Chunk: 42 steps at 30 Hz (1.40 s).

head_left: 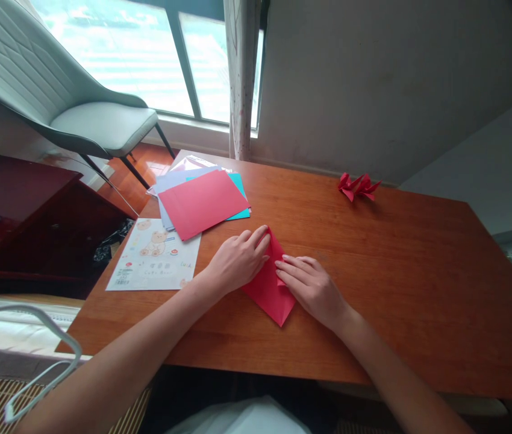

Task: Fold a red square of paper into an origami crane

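Note:
A red sheet of paper (270, 292), partly folded into a pointed shape, lies on the wooden table (373, 271) near its front edge. My left hand (237, 260) rests on the paper's upper left part, fingers curled and pressing down on a fold. My right hand (309, 286) lies flat on the paper's right side, fingers stretched out toward the left hand. The fingertips of both hands nearly meet over the fold.
A stack of coloured sheets (202, 202) with a red one on top lies at the back left. A printed bear sheet (154, 256) sits beside it. A folded red paper figure (358, 186) stands at the back. A chair (79, 114) is by the window.

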### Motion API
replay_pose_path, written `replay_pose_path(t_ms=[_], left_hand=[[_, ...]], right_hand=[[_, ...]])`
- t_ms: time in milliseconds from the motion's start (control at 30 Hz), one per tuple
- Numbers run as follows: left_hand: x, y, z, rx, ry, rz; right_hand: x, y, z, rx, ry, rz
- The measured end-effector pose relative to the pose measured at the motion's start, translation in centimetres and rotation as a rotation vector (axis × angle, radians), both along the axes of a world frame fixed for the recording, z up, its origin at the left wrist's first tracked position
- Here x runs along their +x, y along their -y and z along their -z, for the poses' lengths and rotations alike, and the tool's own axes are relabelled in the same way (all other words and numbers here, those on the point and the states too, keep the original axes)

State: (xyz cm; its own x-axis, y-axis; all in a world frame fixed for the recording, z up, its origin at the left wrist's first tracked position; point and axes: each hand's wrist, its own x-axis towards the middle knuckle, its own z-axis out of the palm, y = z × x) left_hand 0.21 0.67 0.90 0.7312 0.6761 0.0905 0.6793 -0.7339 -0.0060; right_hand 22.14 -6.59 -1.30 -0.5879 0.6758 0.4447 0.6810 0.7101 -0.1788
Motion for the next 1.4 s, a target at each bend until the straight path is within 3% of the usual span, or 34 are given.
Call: replay_pose_path(t_ms=[100,267,1400], left_hand=[[0.2,0.8,-0.3,0.036,-0.017,-0.016],[0.4,1.8,-0.6,0.016,-0.020,0.070],[0.2,1.1,-0.3,-0.012,-0.073,0.043]], right_hand=[[0.0,0.0,-0.1,0.000,-0.004,-0.003],[0.0,0.0,-0.1,-0.012,0.007,0.003],[0.0,-0.1,0.1,0.016,-0.052,-0.009]])
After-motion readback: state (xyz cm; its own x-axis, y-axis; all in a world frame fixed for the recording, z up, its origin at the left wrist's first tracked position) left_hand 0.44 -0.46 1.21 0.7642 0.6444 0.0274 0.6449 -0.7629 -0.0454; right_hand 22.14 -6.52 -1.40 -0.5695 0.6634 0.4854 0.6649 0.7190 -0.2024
